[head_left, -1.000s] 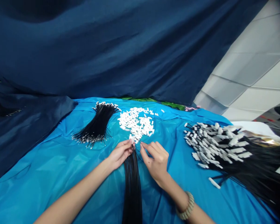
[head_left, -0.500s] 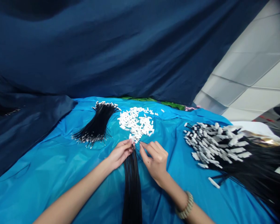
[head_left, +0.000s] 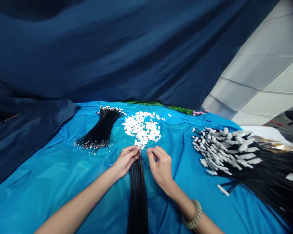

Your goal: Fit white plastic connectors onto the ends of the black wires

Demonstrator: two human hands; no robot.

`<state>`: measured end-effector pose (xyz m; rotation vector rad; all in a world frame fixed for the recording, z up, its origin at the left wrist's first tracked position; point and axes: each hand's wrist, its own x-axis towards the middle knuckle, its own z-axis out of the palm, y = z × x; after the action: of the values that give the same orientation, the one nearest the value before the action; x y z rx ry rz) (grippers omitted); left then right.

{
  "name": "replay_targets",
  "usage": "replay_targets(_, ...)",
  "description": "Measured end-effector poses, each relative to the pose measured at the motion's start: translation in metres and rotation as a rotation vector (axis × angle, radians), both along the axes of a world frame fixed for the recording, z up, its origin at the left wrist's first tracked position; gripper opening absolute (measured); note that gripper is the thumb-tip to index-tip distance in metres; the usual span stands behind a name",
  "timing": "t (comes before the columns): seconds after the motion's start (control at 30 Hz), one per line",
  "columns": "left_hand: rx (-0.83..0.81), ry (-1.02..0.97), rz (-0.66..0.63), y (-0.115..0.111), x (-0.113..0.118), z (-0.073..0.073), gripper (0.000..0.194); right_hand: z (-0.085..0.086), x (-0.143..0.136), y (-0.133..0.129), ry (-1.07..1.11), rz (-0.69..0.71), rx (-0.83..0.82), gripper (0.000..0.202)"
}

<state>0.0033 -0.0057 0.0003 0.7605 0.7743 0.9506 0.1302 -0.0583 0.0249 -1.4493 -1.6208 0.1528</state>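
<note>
My left hand (head_left: 125, 160) pinches a small white connector at the far tip of a long bundle of black wires (head_left: 138, 195) that runs toward me between my arms. My right hand (head_left: 160, 165), fingers curled, pinches a single thin black wire end just right of that connector. A loose heap of small white connectors (head_left: 142, 127) lies right beyond both hands on the bright blue sheet (head_left: 51, 175). A beaded bracelet (head_left: 194, 215) is on my right wrist.
A separate bundle of black wires with metal tips (head_left: 101, 130) lies at the back left. At the right is a big pile of black wires fitted with white connectors (head_left: 236, 156). Dark blue cloth (head_left: 112, 48) hangs behind. White floor tiles (head_left: 263, 81) show at the far right.
My right hand's fingers have curled in tighter and the hand has edged slightly left toward the wire tips. My left hand has stayed put.
</note>
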Motion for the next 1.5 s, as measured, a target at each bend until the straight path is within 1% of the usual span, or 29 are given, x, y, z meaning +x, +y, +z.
replay_targets(0.1, 0.007, 0.017, -0.005, 0.001, -0.001, -0.001, 0.015, 0.002, 0.002, 0.001, -0.071, 0.01, -0.018, 0.021)
replay_targets(0.2, 0.016, 0.039, -0.031, 0.001, -0.002, 0.0, 0.017, 0.005, 0.005, 0.003, -0.101, 0.047, 0.036, 0.017)
replay_targets(0.23, 0.021, 0.046, -0.045, 0.001, -0.002, 0.0, 0.017, 0.006, 0.006, 0.004, -0.079, 0.086, 0.063, 0.017)
replay_targets(0.3, 0.032, 0.058, -0.075, 0.0, -0.001, 0.002, 0.018, 0.009, 0.008, 0.005, -0.002, 0.214, 0.089, 0.019)
replay_targets(0.37, 0.042, 0.059, -0.094, -0.001, -0.001, 0.003, 0.019, 0.011, 0.008, 0.006, 0.096, 0.342, 0.064, 0.021)
replay_targets(0.43, 0.046, 0.056, -0.099, -0.002, 0.0, 0.003, 0.019, 0.012, 0.007, 0.006, 0.185, 0.403, 0.017, 0.022)
replay_targets(0.53, 0.037, 0.051, -0.094, -0.002, 0.0, 0.003, 0.019, 0.012, 0.005, 0.006, 0.27, 0.405, -0.026, 0.021)
replay_targets(0.7, 0.019, 0.036, -0.091, -0.002, 0.0, 0.0, 0.018, 0.012, 0.005, 0.005, 0.309, 0.406, -0.041, 0.021)
replay_targets(0.83, -0.011, -0.015, -0.09, -0.002, 0.0, -0.002, 0.016, 0.011, 0.006, 0.005, 0.273, 0.39, -0.053, 0.019)
replay_targets(0.9, -0.047, -0.035, -0.075, -0.001, 0.0, -0.002, 0.014, 0.01, 0.009, 0.007, 0.234, 0.355, -0.018, 0.016)
replay_targets(1.0, -0.116, -0.058, -0.033, 0.001, 0.0, 0.0, 0.012, 0.009, 0.015, 0.009, 0.18, 0.292, 0.054, 0.006)
replay_targets(1.03, -0.134, -0.067, -0.019, 0.001, 0.0, 0.0, 0.01, 0.009, 0.017, 0.01, 0.177, 0.286, 0.051, 0.01)
replay_targets(1.07, -0.146, -0.075, -0.009, 0.002, 0.0, 0.001, 0.009, 0.009, 0.02, 0.011, 0.189, 0.291, 0.024, 0.02)
replay_targets(1.13, -0.155, -0.085, -0.003, 0.003, -0.001, 0.003, 0.007, 0.009, 0.025, 0.014, 0.253, 0.348, -0.105, 0.039)
replay_targets(1.2, -0.154, -0.087, -0.011, 0.003, -0.002, 0.003, 0.007, 0.006, 0.029, 0.015, 0.345, 0.453, -0.289, 0.046)
replay_targets(1.27, -0.152, -0.094, -0.019, 0.003, -0.003, 0.004, 0.006, 0.002, 0.032, 0.016, 0.417, 0.56, -0.457, 0.045)
replay_targets(1.33, -0.149, -0.102, -0.021, 0.003, -0.003, 0.005, 0.004, -0.002, 0.033, 0.016, 0.452, 0.625, -0.566, 0.042)
replay_targets(1.43, -0.15, -0.096, -0.027, 0.002, -0.005, 0.007, 0.003, -0.002, 0.033, 0.015, 0.432, 0.647, -0.607, 0.034)
replay_targets(1.5, -0.159, -0.088, -0.043, 0.001, -0.005, 0.01, 0.003, 0.002, 0.034, 0.015, 0.373, 0.634, -0.555, 0.025)
